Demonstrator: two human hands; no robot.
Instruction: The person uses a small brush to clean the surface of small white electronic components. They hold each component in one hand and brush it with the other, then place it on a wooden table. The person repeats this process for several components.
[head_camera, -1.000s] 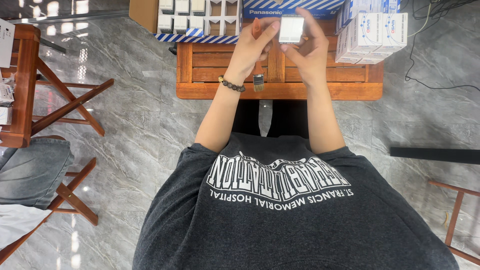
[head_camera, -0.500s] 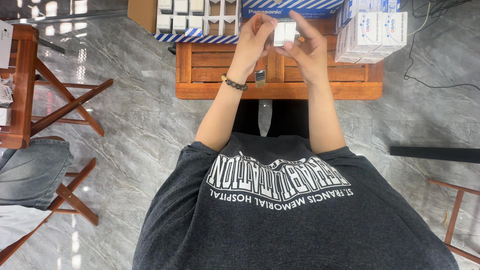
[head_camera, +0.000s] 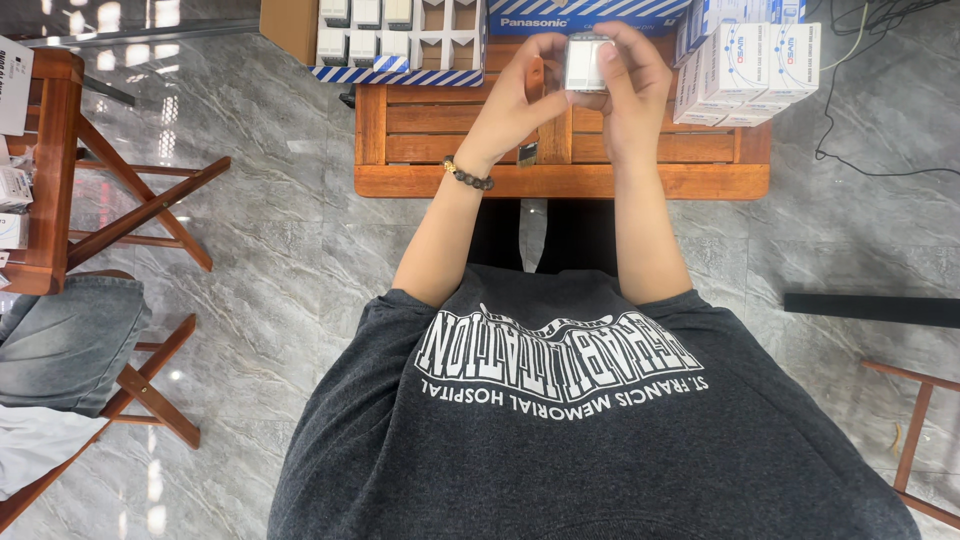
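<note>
Left hand (head_camera: 520, 90) and right hand (head_camera: 630, 85) are together, both clamped on a small white box (head_camera: 585, 62) with a grey face, held upright above the wooden bench (head_camera: 560, 180). A divided carton tray (head_camera: 400, 40) of similar boxes sits on the bench to the left; stacked white cartons (head_camera: 750, 60) sit right.
</note>
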